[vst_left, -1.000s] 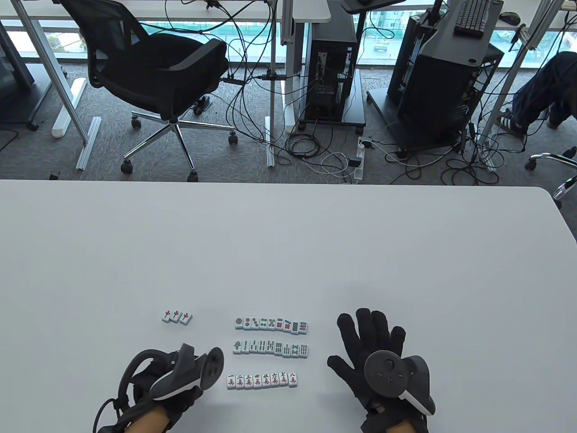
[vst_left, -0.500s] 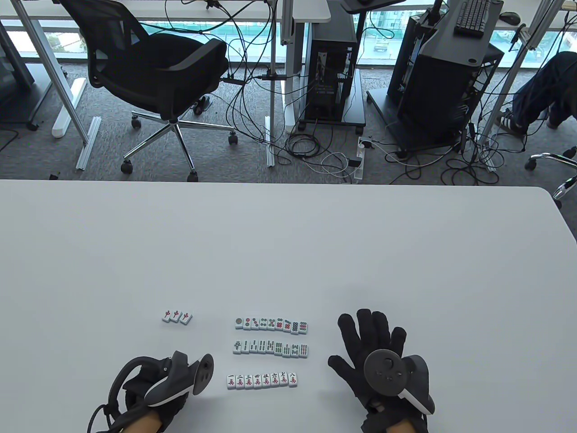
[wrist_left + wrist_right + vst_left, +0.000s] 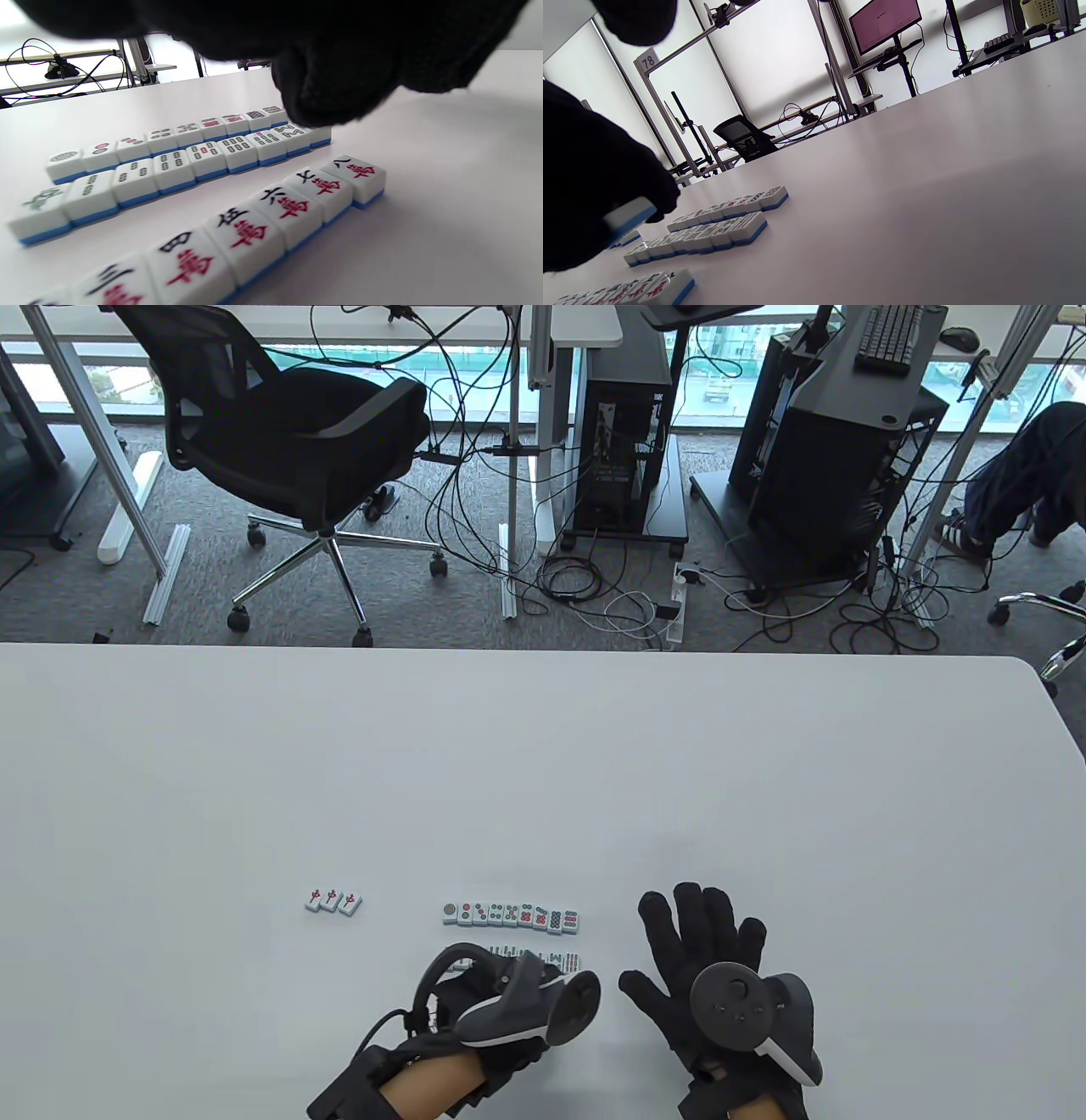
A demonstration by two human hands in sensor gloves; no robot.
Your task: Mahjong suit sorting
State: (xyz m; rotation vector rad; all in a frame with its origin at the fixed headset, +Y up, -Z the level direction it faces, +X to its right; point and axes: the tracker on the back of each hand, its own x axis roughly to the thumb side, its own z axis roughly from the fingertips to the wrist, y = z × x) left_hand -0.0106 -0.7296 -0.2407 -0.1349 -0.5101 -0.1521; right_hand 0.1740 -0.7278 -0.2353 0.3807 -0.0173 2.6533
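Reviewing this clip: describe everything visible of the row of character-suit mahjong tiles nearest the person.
The character-suit row lies face up on the white table, nearest the person, parallel to the bamboo row but apart from it. The tiles sit edge to edge in a straight line; each looks like glossy plastic, white on top with a blue base, bearing a black numeral over a red character. Three to eight are readable in the left wrist view. In the table view the left hand hides the row; nothing visibly touches it.

- Mahjong tiles (image 3: pixel 237 148): white faces on blue backs.
- Nearest row (image 3: pixel 250 231): black numerals above red characters.
- Middle row (image 3: pixel 205 154): apparently green bamboo marks.
- Far row (image 3: pixel 512 914): red and dark circles.
- Three separate tiles (image 3: pixel 333 901): red characters.
- Gloves (image 3: pixel 700 933): black.
- Table (image 3: pixel 543 763): white.
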